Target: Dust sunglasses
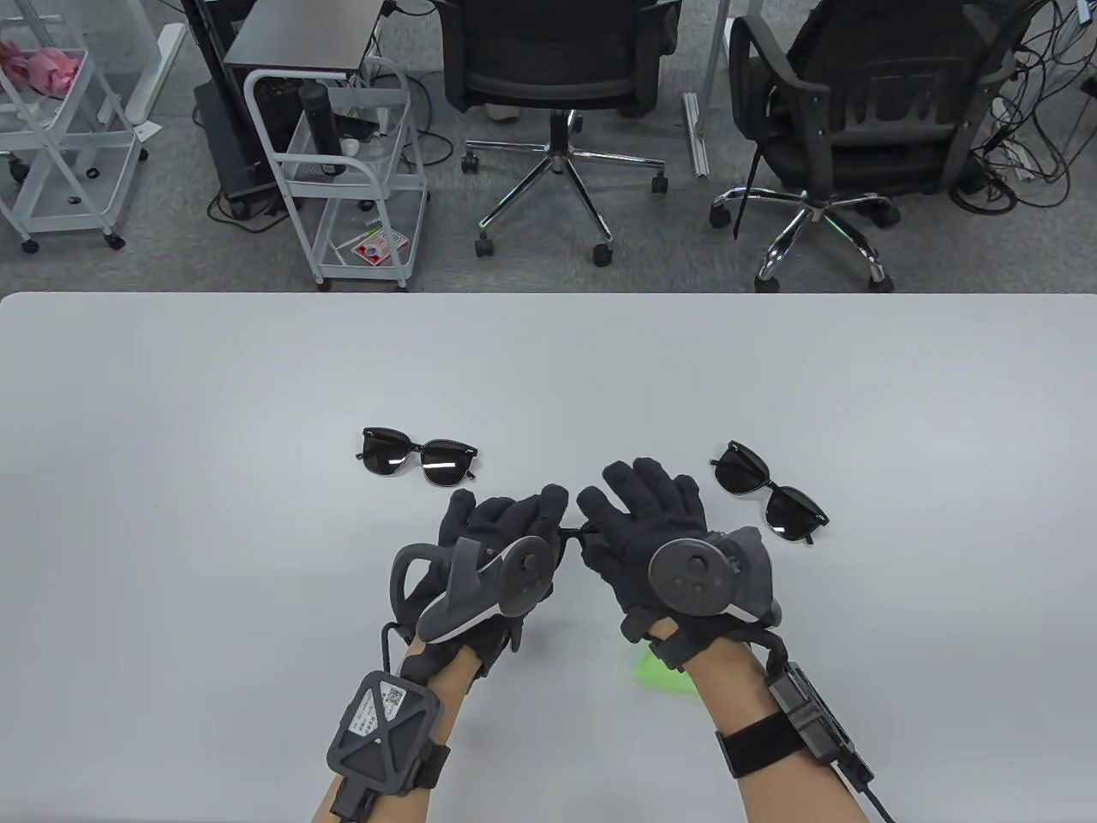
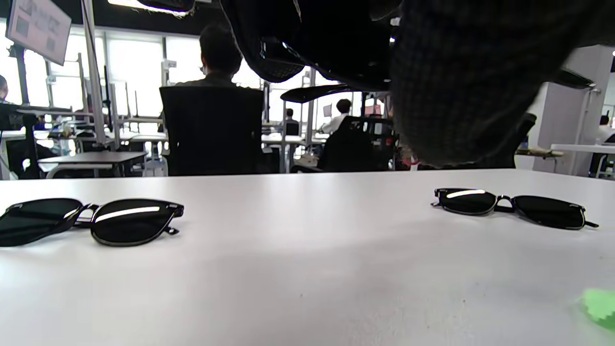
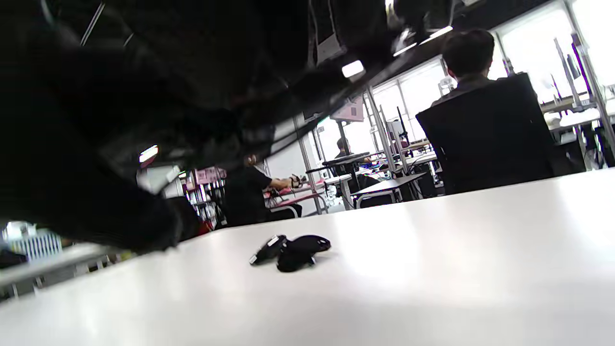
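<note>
My left hand (image 1: 512, 525) and right hand (image 1: 638, 513) meet at the middle of the white table (image 1: 171, 514). Between them they hold a third pair of black sunglasses, mostly hidden; only a thin black piece (image 1: 572, 531) shows. The left fingers curl around it, and the right thumb pinches its end. In the left wrist view the held pair (image 2: 288, 57) hangs dark at the top. Two other black sunglasses lie on the table, one far left (image 1: 417, 457) (image 2: 96, 222) and one to the right (image 1: 769, 503) (image 2: 514, 206).
A green cloth (image 1: 662, 673) (image 2: 600, 307) lies under my right wrist. The right wrist view shows one pair of sunglasses (image 3: 290, 251) lying on the table. Two office chairs (image 1: 557, 77) and wire carts (image 1: 343, 171) stand beyond the far edge.
</note>
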